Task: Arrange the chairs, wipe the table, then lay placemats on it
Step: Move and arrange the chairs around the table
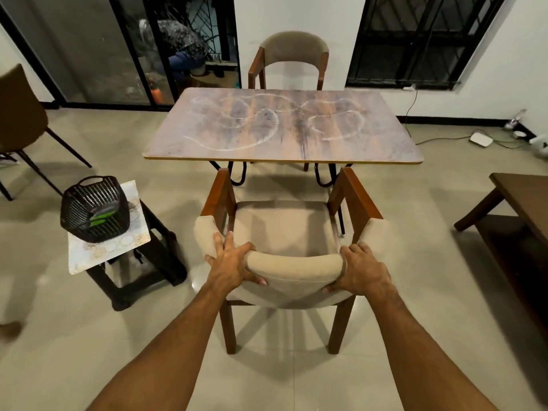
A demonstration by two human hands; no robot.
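Note:
A beige padded chair with a brown wooden frame (284, 226) stands in front of me, its seat facing the table. My left hand (231, 262) grips the left part of its curved backrest. My right hand (360, 268) grips the right part. The rectangular table (207, 126) has a worn brown and grey top with white chalky swirls on it. The near chair's front posts stand just short of the table's near edge. A second matching chair (293, 51) stands at the far side of the table, against the white wall.
A small stand (89, 256) at my left carries a black plastic basket (95, 209) with something green inside. A dark brown chair (20, 120) is at far left. A dark wooden bench (522, 203) sits at right. Cables and a white box (481, 140) lie on the floor at back right.

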